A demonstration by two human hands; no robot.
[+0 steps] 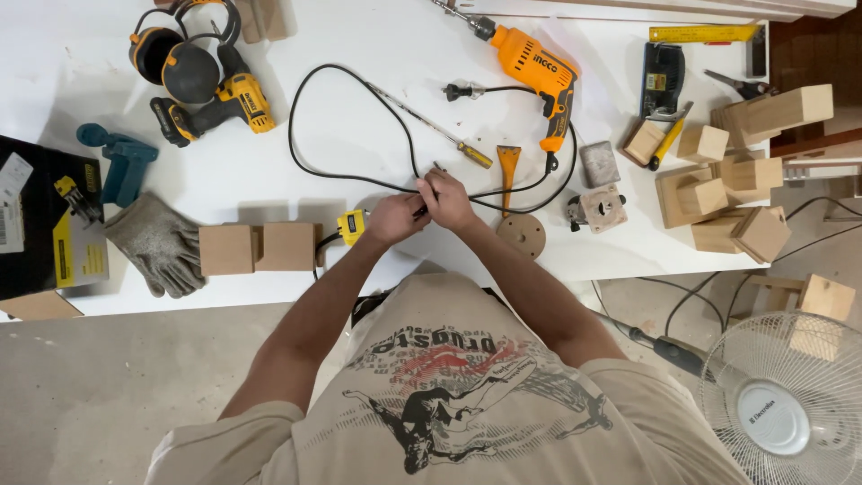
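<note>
Hands together close to the near edge of white table (pixel 359 36), a little left of centre. Left hand (pixel 393 219) and right hand (pixel 449 201) touching, fingers curled and pinching a small dark piece (pixel 420 212) right at the black cord (pixel 296 117); hard to tell whether gripping the cord too. Cord looped far and left, then running right to orange corded drill (pixel 539 72) at the far side. Just right of the hands: scraper (pixel 508 166) and round wooden disc (pixel 521 235) at the near edge. Leftward along that edge: yellow tape measure (pixel 352 226), two flat wooden blocks (pixel 256 248), grey glove (pixel 157 242). Open white surface inside and left of the loop, up to yellow cordless drill (pixel 220 106). Right end crowded with wooden cubes (pixel 727 193) out to the edge.
</note>
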